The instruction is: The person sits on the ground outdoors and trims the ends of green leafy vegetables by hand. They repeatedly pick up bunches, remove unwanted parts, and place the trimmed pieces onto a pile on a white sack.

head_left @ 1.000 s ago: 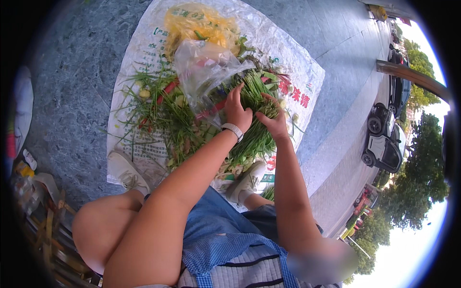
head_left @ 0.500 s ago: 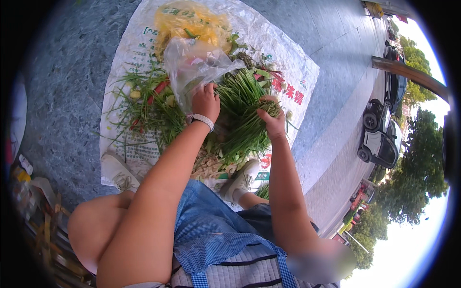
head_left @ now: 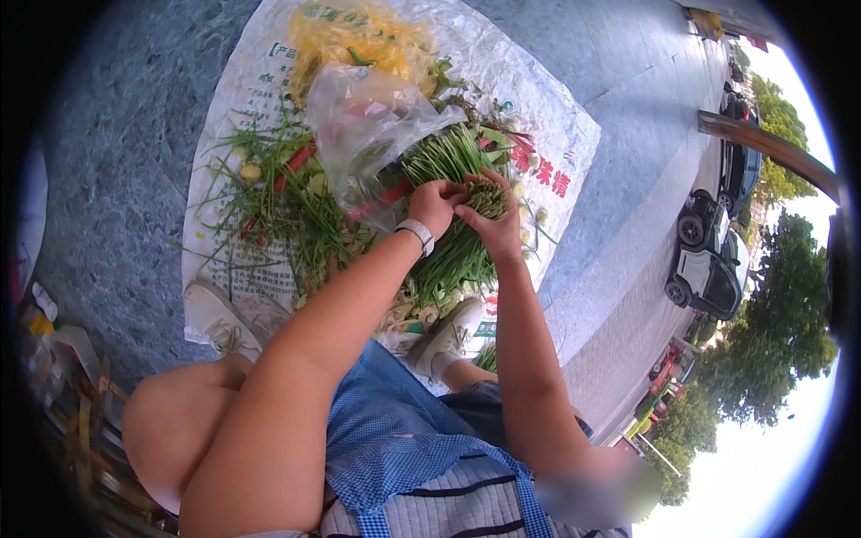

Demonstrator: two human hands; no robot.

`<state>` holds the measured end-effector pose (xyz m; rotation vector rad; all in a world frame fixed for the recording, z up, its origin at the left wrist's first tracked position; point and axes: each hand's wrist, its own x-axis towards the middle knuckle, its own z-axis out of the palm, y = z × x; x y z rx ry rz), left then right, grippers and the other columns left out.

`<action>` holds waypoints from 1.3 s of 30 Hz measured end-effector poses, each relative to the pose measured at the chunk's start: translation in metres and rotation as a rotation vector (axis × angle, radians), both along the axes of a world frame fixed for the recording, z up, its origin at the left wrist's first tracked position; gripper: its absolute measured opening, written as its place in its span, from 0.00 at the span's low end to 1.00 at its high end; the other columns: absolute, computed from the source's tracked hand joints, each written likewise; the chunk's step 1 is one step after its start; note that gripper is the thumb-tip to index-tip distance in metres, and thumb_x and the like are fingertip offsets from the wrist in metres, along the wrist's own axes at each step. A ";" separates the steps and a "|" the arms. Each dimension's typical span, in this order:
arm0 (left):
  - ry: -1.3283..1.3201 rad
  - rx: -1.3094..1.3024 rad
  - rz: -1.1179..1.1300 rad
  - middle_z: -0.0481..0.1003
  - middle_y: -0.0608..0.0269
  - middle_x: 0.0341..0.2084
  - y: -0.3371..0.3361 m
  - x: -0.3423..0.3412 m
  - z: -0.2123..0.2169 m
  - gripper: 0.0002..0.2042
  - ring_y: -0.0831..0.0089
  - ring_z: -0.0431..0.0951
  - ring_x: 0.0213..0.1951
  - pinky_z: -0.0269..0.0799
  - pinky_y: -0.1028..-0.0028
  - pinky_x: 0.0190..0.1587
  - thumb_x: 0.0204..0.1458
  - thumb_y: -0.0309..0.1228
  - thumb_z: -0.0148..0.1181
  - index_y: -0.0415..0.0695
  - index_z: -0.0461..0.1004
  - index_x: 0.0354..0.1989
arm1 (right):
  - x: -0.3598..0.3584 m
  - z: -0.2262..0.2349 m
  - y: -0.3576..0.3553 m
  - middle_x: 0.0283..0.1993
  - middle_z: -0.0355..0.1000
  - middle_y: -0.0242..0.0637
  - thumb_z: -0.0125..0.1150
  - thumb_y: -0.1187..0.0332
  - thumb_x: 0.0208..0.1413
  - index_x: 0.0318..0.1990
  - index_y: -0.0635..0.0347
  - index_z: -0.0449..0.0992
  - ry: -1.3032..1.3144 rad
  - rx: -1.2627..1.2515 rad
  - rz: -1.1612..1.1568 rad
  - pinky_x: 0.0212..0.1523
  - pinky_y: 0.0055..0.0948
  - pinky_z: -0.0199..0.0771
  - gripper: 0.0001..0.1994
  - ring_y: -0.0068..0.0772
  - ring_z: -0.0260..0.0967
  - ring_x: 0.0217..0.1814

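A bunch of thin green stems, like garlic chives (head_left: pixel 486 199), is gripped in my right hand (head_left: pixel 499 229), its cut-looking or budded ends bundled toward me. My left hand (head_left: pixel 432 206), with a light watch on its wrist, has its fingers closed against the left side of that bunch, next to the right thumb. More long green stems (head_left: pixel 448 154) lie just beyond both hands, and leafy stems (head_left: pixel 448 269) spread beneath them. Left of my left hand sits a crumpled clear plastic bag (head_left: pixel 359 134) with a red strip near it.
All this lies on a white printed woven sheet (head_left: pixel 224 179) on grey paving. A yellow plastic bag (head_left: pixel 359 40) is at its far end. Loose greens and scraps (head_left: pixel 305 206) are scattered left. My shoes (head_left: pixel 220 318) rest on the near edge. Parked cars (head_left: pixel 713 260) stand far right.
My left hand has moved right, from the clear bag's edge to the bunch in my right hand. The right hand has shifted slightly left and turned the bunch's ends into view.
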<state>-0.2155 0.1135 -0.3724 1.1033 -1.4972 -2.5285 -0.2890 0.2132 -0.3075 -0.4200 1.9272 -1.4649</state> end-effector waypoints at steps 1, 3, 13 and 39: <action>0.000 0.049 0.035 0.79 0.63 0.32 0.004 -0.001 -0.007 0.05 0.78 0.77 0.35 0.75 0.75 0.41 0.55 0.22 0.59 0.34 0.77 0.37 | 0.001 0.000 -0.001 0.56 0.71 0.39 0.69 0.79 0.45 0.51 0.63 0.72 -0.016 0.030 0.012 0.57 0.28 0.70 0.22 0.27 0.69 0.55; -0.001 0.147 0.106 0.78 0.63 0.33 0.011 -0.002 -0.018 0.04 0.77 0.77 0.35 0.75 0.76 0.41 0.54 0.21 0.59 0.35 0.76 0.37 | -0.002 -0.003 -0.002 0.45 0.75 0.34 0.67 0.79 0.46 0.46 0.63 0.73 0.133 0.127 0.006 0.49 0.24 0.73 0.18 0.23 0.72 0.46; 0.129 0.279 0.076 0.77 0.65 0.36 0.000 -0.022 -0.041 0.11 0.76 0.76 0.38 0.72 0.75 0.47 0.56 0.18 0.49 0.39 0.74 0.47 | -0.003 0.002 0.014 0.39 0.76 0.35 0.60 0.83 0.46 0.38 0.60 0.73 -0.007 -0.032 -0.185 0.46 0.24 0.71 0.12 0.25 0.72 0.42; 0.165 -0.203 0.178 0.77 0.58 0.46 -0.023 -0.008 -0.015 0.14 0.71 0.76 0.50 0.69 0.72 0.54 0.53 0.19 0.48 0.36 0.72 0.48 | -0.071 0.248 0.099 0.30 0.58 0.26 0.62 0.68 0.43 0.35 0.49 0.63 0.118 -0.760 -0.010 0.63 0.41 0.55 0.14 0.30 0.58 0.40</action>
